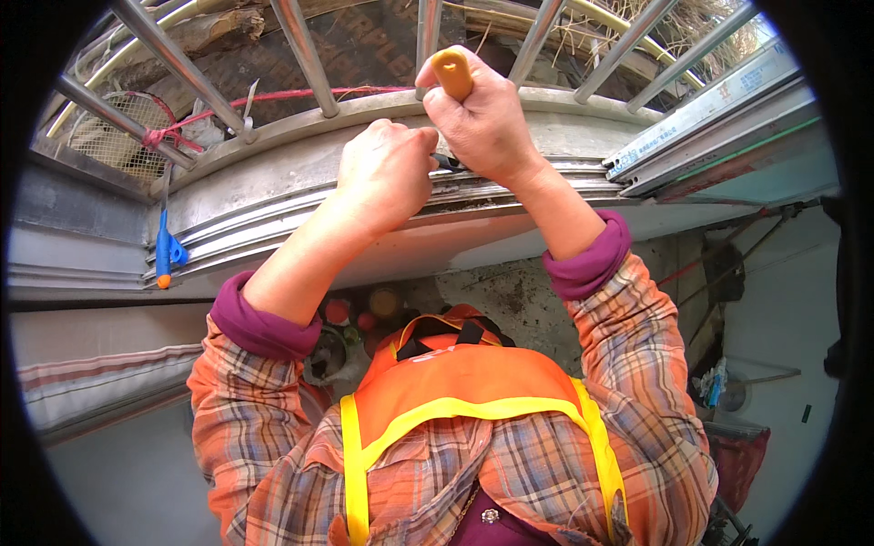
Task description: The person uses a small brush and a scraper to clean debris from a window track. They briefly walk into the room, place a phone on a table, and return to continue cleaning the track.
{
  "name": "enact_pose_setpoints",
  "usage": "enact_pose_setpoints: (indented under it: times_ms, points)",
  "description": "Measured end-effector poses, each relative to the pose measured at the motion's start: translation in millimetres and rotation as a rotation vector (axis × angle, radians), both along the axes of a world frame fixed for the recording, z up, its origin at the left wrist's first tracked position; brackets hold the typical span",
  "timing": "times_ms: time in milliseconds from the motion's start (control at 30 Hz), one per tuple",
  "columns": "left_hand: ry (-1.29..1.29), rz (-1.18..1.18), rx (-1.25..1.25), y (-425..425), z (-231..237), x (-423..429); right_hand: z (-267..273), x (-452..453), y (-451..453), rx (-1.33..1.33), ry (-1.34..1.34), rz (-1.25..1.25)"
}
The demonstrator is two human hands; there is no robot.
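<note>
My right hand (pixel 481 112) is closed around the yellow handle (pixel 453 74) of a tool; the hand hides the tool's lower part. Close beside it on the left, my left hand (pixel 389 170) is closed over the window track, its fingers near a dark, narrow tool part (pixel 447 162). Whether this part belongs to the yellow-handled tool I cannot tell. Both hands are above the metal sliding-window track (pixel 580 179), which has dark dirt in its grooves. At the track's left end a blue tool with an orange tip (pixel 162 252) and a thin blade leans against the sill.
Metal security bars (pixel 304 58) rise beyond the sill (pixel 273 160), with pink string (pixel 157 136) tied at the left. A sliding window frame (pixel 710 116) stands at the right. Below the sill are a striped curtain (pixel 109 368) and, on the floor, several containers (pixel 386 302).
</note>
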State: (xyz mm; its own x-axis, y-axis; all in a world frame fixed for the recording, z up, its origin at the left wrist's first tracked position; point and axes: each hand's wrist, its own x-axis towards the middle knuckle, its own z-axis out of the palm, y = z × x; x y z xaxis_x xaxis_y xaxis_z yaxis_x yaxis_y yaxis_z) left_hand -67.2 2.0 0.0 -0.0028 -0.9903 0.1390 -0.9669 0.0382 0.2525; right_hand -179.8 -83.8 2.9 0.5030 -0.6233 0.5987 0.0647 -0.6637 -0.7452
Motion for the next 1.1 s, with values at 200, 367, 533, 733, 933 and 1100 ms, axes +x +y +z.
enact_pose_setpoints:
  times_ms: [200, 367, 533, 733, 933, 1100]
  points:
    - [0.069, 0.004, -0.014, 3, -4, 3, 5, -6, 0, 0.081, -0.068, 0.025]
    - [0.096, -0.001, -0.048, 6, -8, 5, 19, -27, -13, 0.065, -0.031, -0.012]
    - [0.093, -0.014, -0.002, 3, -7, 6, 13, -27, -15, -0.001, 0.077, -0.036]
    - [0.084, 0.007, -0.041, 4, -6, 4, 0, -2, 0, 0.022, 0.074, -0.032]
    - [0.118, 0.006, -0.026, 6, -8, 5, 20, -12, -4, -0.025, -0.020, -0.044]
    - [0.139, -0.004, -0.019, 5, -10, 7, 16, -17, -6, -0.011, 0.039, -0.018]
